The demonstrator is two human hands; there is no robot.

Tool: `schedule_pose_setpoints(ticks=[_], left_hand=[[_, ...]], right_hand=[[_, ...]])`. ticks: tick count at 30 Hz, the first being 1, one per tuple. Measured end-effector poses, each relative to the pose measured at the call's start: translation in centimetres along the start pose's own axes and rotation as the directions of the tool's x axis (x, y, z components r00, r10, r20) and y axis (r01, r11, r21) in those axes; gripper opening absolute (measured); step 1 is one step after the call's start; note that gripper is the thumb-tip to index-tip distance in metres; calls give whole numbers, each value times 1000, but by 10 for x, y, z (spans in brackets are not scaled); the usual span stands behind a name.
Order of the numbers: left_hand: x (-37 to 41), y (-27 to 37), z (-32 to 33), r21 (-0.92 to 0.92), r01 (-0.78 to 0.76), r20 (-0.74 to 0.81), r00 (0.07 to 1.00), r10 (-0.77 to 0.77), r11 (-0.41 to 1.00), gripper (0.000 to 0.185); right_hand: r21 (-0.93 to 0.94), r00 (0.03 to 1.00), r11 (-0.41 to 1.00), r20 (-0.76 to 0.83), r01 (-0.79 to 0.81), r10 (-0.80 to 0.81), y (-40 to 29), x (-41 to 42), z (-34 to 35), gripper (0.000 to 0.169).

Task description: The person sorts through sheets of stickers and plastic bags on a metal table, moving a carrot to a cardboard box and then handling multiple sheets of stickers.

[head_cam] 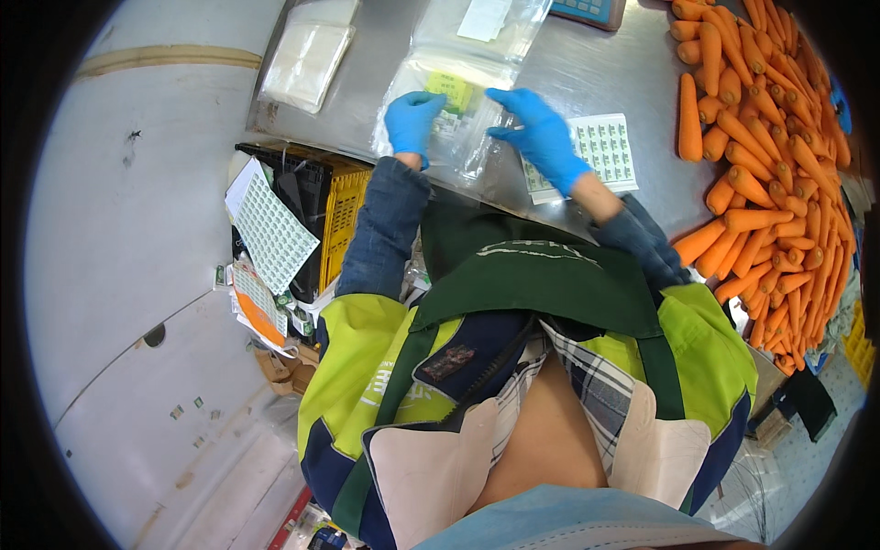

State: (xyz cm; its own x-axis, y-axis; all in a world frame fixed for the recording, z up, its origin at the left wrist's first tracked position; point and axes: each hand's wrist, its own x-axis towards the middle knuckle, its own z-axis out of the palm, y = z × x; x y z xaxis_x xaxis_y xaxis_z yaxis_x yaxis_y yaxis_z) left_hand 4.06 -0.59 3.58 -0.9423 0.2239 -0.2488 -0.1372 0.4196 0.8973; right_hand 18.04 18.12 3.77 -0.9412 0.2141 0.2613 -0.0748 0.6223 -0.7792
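Note:
Clear plastic bags (pixel 474 72) lie on the metal table, the front one bearing a yellow-green printed label (pixel 450 91). My left hand (pixel 411 124), in a blue glove, rests over the bag's left side. Its fingers curl together at the label's left edge; whether they pinch anything is hidden. My right hand (pixel 540 137), also gloved in blue, hovers at the bag's right side, thumb and fingers spread with nothing visible between them. Partly beneath that hand is a white sheet of small green stickers (pixel 605 152).
A large heap of carrots (pixel 770 165) covers the table's right side. Stacked plastic bags (pixel 309 65) lie at the left, and a device with blue keys (pixel 591 8) at the back. Below the table's left edge are a yellow crate (pixel 346 216) and more sticker sheets (pixel 275 227).

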Motion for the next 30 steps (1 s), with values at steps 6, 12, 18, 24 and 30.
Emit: schedule_pose_setpoints(ticks=[6,12,18,24,30], left_hand=[[10,0,18,753,-201,-13,948,319,627,35],[-11,63,-38,-212,79,116,992,-55,974,26],[8,6,-5,-112,-89,112,988,101,990,28],[21,-10,19,632,-390,91,896,435,670,29],[16,60,-47,67,-221,61,974,217,973,40]], right_hand=[[-176,993,984,117,6,15,14,36,67,51],[190,960,941,62,-279,272,32,48,57,21],[250,893,945,-343,-212,291,1,48,38,51],[-152,998,987,-47,-49,42,11,29,83,55],[111,976,971,-25,-214,218,29,44,68,15]])
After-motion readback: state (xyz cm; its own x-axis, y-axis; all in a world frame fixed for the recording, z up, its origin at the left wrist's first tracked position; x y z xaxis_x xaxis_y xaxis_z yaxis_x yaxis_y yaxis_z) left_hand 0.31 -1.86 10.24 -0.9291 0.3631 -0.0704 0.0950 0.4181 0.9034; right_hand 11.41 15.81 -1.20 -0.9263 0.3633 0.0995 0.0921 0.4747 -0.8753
